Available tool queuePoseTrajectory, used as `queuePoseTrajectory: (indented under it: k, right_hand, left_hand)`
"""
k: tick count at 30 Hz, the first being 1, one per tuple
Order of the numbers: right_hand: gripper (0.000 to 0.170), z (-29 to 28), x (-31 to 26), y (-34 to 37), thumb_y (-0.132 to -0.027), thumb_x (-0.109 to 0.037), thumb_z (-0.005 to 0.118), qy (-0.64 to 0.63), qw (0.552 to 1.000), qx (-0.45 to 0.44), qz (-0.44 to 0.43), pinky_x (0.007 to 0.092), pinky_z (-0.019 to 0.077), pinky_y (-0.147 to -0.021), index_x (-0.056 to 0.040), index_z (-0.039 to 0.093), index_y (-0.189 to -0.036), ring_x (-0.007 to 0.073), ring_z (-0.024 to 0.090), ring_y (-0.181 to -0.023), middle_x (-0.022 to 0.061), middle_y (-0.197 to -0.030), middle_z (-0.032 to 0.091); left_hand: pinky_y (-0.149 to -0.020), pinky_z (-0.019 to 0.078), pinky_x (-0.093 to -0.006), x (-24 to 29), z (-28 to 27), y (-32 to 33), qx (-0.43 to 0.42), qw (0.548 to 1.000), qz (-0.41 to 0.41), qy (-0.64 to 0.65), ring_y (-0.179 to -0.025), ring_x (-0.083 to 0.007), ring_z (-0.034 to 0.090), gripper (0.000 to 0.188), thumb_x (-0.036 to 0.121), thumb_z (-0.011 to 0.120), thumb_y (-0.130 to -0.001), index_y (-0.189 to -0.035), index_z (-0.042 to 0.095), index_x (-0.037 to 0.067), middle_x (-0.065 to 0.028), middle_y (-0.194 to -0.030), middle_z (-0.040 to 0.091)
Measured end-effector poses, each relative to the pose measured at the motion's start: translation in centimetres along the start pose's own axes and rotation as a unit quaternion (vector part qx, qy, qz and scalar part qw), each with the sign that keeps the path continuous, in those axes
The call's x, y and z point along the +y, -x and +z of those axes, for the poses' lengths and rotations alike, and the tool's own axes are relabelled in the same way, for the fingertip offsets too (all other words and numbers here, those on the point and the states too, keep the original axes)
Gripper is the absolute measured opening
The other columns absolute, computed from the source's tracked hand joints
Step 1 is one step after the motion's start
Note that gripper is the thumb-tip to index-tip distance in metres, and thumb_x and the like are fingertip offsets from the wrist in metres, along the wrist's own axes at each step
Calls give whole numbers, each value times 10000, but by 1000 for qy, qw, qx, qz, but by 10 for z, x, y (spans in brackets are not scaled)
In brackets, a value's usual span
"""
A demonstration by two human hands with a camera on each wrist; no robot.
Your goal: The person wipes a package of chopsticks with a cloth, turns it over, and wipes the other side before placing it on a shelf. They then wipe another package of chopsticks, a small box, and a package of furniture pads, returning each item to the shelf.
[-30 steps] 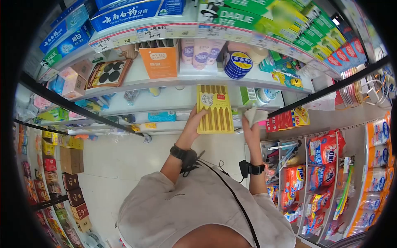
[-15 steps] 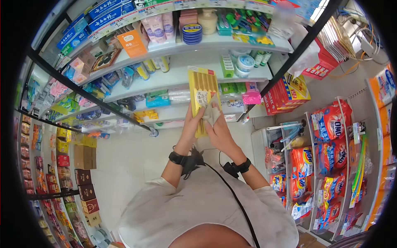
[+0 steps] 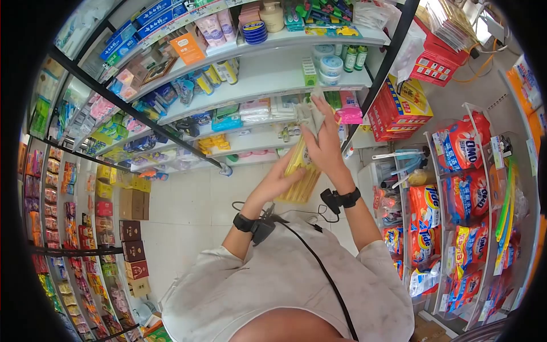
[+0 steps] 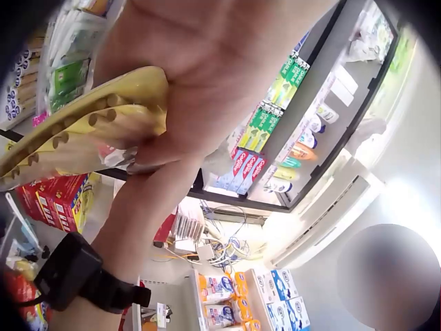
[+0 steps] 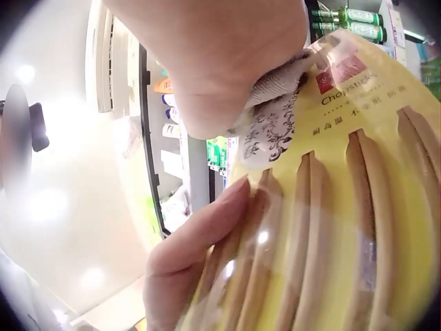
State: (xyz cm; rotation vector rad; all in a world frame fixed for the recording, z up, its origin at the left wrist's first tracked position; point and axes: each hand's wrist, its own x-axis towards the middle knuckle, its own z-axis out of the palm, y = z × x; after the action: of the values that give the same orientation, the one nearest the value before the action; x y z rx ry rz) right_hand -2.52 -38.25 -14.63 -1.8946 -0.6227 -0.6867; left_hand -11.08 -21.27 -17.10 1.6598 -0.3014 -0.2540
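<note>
In the head view, a yellow pack of chopsticks is held in front of the body, tilted with its top toward the shelves. My left hand grips its left side, the thumb lying over the clear front in the right wrist view. A grey-white cloth is held by my right hand at the pack's upper end. Seen from the right wrist, the cloth lies against the printed label of the pack. From the left wrist, the pack shows edge-on, ridged by the chopsticks.
Ahead are shelves with tubs, bottles and bagged goods. Red and yellow cartons stand to the right of a black shelf post. Detergent bags fill a rack on the right. Brown boxes are stacked at left on the pale floor.
The right hand, at first apart on the right, has brought the cloth onto the pack's front and then to its upper end. The pack has tilted and come nearer the body.
</note>
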Motion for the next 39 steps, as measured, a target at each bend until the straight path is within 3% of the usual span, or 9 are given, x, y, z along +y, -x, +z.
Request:
queuePoseTrajectory:
  k: [4, 7, 10, 14, 17, 24, 29, 33, 39]
  right_hand:
    - [476, -5, 16, 0, -992, -207, 600, 107, 994, 13, 24, 454, 365, -1126, 35, 522, -1394, 413, 510, -1319, 245, -1412, 542]
    - [467, -17, 23, -13, -1053, -277, 526, -147, 924, -36, 351, 434, 394, -1097, 49, 524, -1387, 395, 552, -1282, 261, -1350, 589]
    - [486, 3, 10, -8, -1088, -330, 457, -98, 947, 16, 305, 421, 415, -1068, 62, 531, -1366, 382, 576, -1261, 277, -1317, 609]
    - [530, 59, 8, 30, -1028, -209, 541, 1, 996, -11, 86, 455, 299, -1192, 48, 436, -1479, 431, 364, -1451, 275, -1567, 382]
    - [620, 75, -56, 44, -982, -159, 586, -107, 988, -104, 50, 468, 233, -1229, 63, 368, -1518, 450, 263, -1495, 275, -1622, 276]
    - [592, 93, -62, 18, -997, -123, 569, -71, 993, -78, 54, 431, 266, -1207, 79, 364, -1515, 406, 357, -1473, 274, -1570, 392]
    - [671, 98, -82, 0, -937, -121, 627, 104, 993, -42, -18, 457, 305, -1189, 84, 345, -1510, 444, 392, -1427, 283, -1528, 418]
    - [748, 112, -109, 33, -840, -113, 698, 67, 978, -198, -4, 485, 303, -1203, 34, 390, -1506, 436, 373, -1448, 245, -1551, 412]
    - [693, 146, -168, 76, -831, -110, 704, 28, 911, -411, -35, 507, 240, -1252, 34, 463, -1465, 390, 308, -1511, 211, -1610, 358]
  left_hand:
    - [-1149, 356, -342, 16, -3, 15, -26, 999, 22, -5, -1388, -186, 447, 709, 159, 662, -994, -1602, 314, 52, -112, -1533, 476]
    - [-1146, 359, -345, 18, -11, 28, -30, 999, 19, -7, -1376, -179, 458, 703, 161, 674, -987, -1593, 335, 50, -110, -1509, 501]
    - [-1140, 367, -341, 19, -23, 41, 4, 1000, -2, 19, -1364, -172, 469, 708, 155, 684, -981, -1590, 338, 50, -112, -1489, 517]
    - [-1141, 374, -345, 17, -35, 52, 75, 990, -10, 123, -1370, -175, 465, 757, 118, 703, -954, -1598, 312, 45, -116, -1498, 504]
    - [-1154, 363, -348, 8, -47, 51, 135, 986, 68, 66, -1400, -190, 440, 836, 71, 727, -903, -1608, 278, 34, -120, -1530, 468]
    - [-1181, 324, -354, 9, -92, 70, 46, 994, 90, -33, -1439, -211, 394, 879, 28, 743, -863, -1603, 270, 4, -129, -1558, 435]
    - [-1150, 365, -353, 3, -91, 81, 86, 988, 46, 118, -1383, -203, 461, 653, 289, 588, -1042, -1573, 336, 4, -126, -1505, 497]
    - [-1038, 481, -339, 3, -115, 87, 149, 937, -77, 305, -1245, -170, 574, 645, 520, 419, -1092, -1523, 424, 40, -89, -1386, 589]
    - [-832, 595, -317, -62, -152, 106, 195, 798, -50, 568, -1023, -164, 679, 586, 566, 422, -1072, -1392, 533, 89, -71, -1250, 654]
